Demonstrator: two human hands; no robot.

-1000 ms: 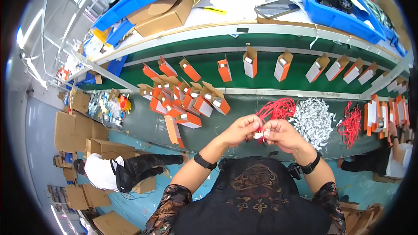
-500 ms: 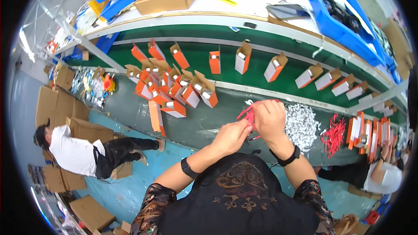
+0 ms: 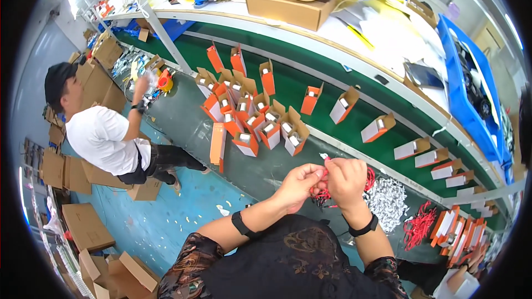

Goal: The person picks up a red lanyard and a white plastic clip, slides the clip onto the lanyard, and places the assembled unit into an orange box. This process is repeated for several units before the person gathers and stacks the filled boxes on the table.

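Note:
My left hand and my right hand meet over the dark bench, both closed in a pinch on a thin red cord. A small white piece pokes out above the right fingertips. Loops of the cord show beside my right hand and beneath both hands; the fingers hide most of the rest. A heap of small white and silvery pieces lies just right of my right hand. Beyond it sits a second bunch of red cords.
Open orange-and-white boxes crowd the bench at the left. More boxes line the green belt. A white shelf with blue bins runs above. One person stands at the left; another works at the far right.
The view has swung left. My hands have shifted their pinch on the red cord, and a white piece now shows at the fingertips. The person at the left is upright, reaching to the bench.

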